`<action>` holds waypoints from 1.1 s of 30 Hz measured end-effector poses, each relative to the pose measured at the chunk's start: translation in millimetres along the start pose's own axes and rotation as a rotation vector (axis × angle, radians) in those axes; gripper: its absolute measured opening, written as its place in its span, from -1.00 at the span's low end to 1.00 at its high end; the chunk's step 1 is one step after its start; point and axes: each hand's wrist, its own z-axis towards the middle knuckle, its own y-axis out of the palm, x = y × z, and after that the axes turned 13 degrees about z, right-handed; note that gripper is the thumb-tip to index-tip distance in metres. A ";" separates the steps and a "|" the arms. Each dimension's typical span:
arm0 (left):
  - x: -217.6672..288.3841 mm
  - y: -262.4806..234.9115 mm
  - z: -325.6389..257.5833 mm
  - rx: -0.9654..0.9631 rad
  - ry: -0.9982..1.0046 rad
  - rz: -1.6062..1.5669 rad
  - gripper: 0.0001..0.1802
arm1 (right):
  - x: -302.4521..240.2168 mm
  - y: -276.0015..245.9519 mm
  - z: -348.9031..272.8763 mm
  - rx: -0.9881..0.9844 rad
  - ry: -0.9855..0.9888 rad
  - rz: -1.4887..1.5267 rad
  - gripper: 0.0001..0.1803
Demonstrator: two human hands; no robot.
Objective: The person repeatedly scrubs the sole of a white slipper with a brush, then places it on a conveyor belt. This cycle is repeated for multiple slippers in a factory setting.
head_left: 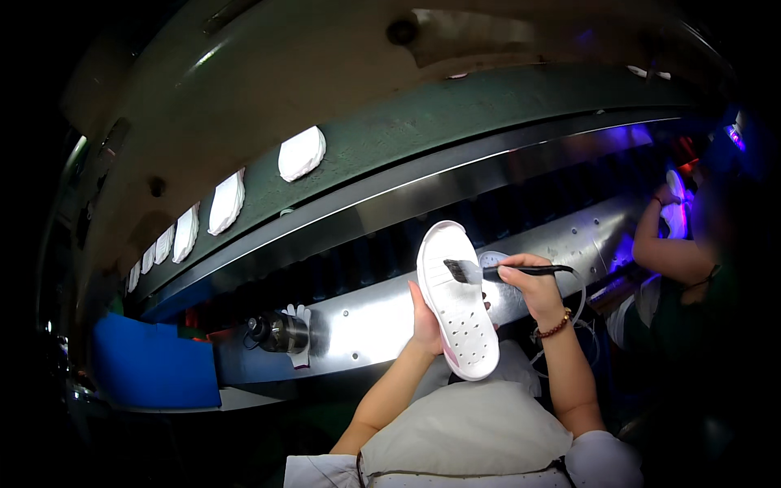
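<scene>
The left hand is mostly hidden behind the white shoe sole it grips from underneath, holding it tilted above the person's lap, so its fingers barely show. The right hand is closed around a dark-handled brush, whose bristles touch the sole's upper half. Beyond, white insoles sit in a row on the green conveyor; a co-worker's arm at right is blurred in purple light.

shoe sole before conveyor, brush on it, bottle left, co-worker's arm right
</scene>
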 end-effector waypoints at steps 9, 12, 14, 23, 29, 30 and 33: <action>-12.1 2.7 12.4 0.375 0.160 0.075 -0.21 | 9.7 52.5 24.5 -0.107 -0.470 -0.724 -0.84; 3.0 -11.0 7.1 0.432 0.269 0.154 -0.20 | 11.1 70.3 -2.5 -0.266 -0.518 -0.901 -0.88; 19.5 -21.8 -3.1 0.417 0.378 0.182 -0.19 | 7.1 63.2 -27.2 -0.416 -0.411 -0.913 -0.88; 20.2 22.9 -17.8 -0.046 0.148 0.049 -0.05 | -41.9 65.3 9.8 -0.195 -0.244 -0.502 -0.87; 23.8 24.2 -10.6 0.052 0.235 -0.136 -0.12 | -45.9 68.7 -13.9 -0.680 -0.216 -0.482 -0.83; 25.5 26.8 -10.7 0.092 0.218 -0.053 -0.12 | -46.0 64.3 -9.3 -0.607 -0.231 -0.382 -0.85; 29.9 23.8 -6.2 0.038 0.259 -0.024 -0.13 | -47.0 63.3 -0.9 -0.515 -0.153 -0.459 -0.82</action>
